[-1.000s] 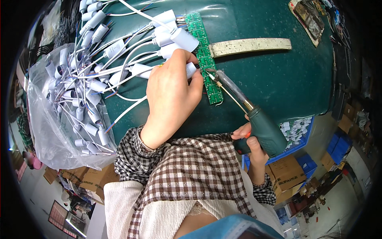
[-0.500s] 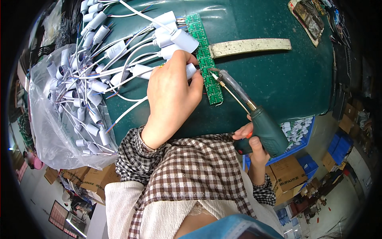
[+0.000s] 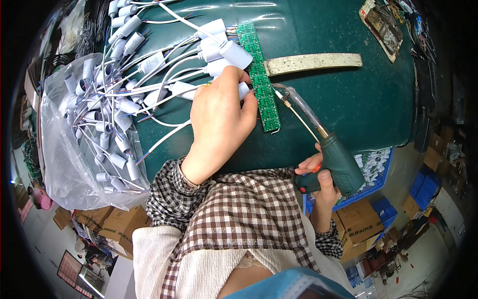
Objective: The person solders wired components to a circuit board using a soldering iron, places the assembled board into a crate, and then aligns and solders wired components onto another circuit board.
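Observation:
My left hand [image 3: 222, 117] is closed on a white plastic lamp socket [image 3: 243, 90], thumb and fingers pinching it beside a green circuit board strip [image 3: 262, 82]. The socket's wire ends at the board are hidden by my fingers. Several more white sockets [image 3: 235, 54] lie against the strip's upper left side, their wires reaching it. My right hand [image 3: 322, 182] grips a dark green soldering gun [image 3: 340, 164] by its handle. The gun's tip points up and left, just off the board's right edge, with a thin tube alongside the barrel.
A clear plastic bag [image 3: 59, 164] with many cabled sockets lies at left. A pale curved strip [image 3: 313, 64] extends right from the board across the green table [image 3: 338, 109]. A stained tray [image 3: 382, 31] sits at far right. A blue bin [image 3: 381, 180] of small parts stands below the table edge.
The soldering gun's tip has moved right, from over the board to just beyond its right edge. My left hand keeps its pinch on the socket. The whole view has shifted slightly.

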Tool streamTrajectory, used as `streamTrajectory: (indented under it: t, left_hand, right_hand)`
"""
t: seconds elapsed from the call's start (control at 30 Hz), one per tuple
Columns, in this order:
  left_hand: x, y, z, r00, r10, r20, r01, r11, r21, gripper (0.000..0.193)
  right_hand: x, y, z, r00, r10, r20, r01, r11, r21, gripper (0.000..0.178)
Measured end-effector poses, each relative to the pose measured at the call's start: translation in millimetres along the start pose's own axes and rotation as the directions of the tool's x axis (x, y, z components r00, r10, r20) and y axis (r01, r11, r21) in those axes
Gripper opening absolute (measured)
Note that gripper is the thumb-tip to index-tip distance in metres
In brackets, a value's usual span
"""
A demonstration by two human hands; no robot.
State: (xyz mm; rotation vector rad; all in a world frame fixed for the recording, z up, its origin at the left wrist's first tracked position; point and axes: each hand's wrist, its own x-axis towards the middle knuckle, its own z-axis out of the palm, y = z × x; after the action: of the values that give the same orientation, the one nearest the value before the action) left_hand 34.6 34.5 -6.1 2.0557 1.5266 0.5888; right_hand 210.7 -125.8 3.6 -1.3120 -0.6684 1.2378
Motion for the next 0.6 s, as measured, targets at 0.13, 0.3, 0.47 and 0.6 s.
streamTrajectory:
  t: [0.13,0.3,0.47,0.6]
  left_hand:
    - [-1.1,0.2,0.8,1.000,0.009,-0.007,-0.009,1.000,0.008,0.019]
    - [-1.0,1.1,1.9,1.000,0.005,-0.009,-0.005,1.000,0.018,0.019]
    - [-1.2,2.0,4.7,0.999,0.031,-0.031,-0.030,1.000,0.005,0.022]
    - [-1.2,0.7,5.2,0.998,0.030,-0.046,-0.030,0.999,0.015,0.021]
  right_hand:
    - [-1.2,-0.7,1.0,1.000,-0.011,-0.019,0.012,1.000,0.013,0.063]
    - [-1.9,-0.1,-0.2,0.999,-0.031,-0.011,0.032,0.999,0.013,0.063]
    - [-2.6,1.4,-2.4,0.999,-0.048,-0.015,0.049,0.999,0.016,0.061]
    - [-1.5,0.2,-1.9,0.998,-0.057,-0.016,0.057,0.998,-0.002,0.061]
